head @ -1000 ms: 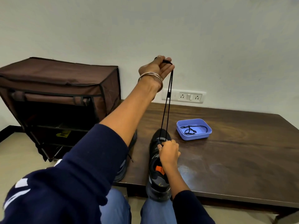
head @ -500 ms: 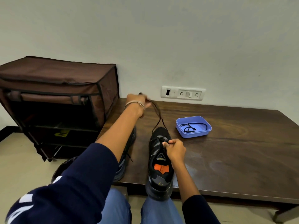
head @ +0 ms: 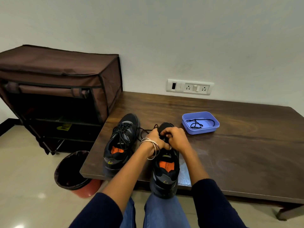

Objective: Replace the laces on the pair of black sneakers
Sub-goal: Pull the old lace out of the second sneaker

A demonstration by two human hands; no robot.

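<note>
- The right-hand sneaker (head: 166, 168) lies on the surface (head: 238, 153), heel toward the person, toe pointing away; its mate (head: 121, 140) sits just left.
- Both hands meet over its eyelets: left hand (head: 155, 139) and right hand (head: 175, 137) curl, pinching the black lace (head: 144, 129).
- A second ago the left hand held the lace taut, high overhead; it has now come down.

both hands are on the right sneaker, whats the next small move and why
Probably thread the black lace through the next eyelet: both the left hand and right hand pinch at the front eyelets of the right black sneaker, and slack lace trails loose towards the left black sneaker.
</note>
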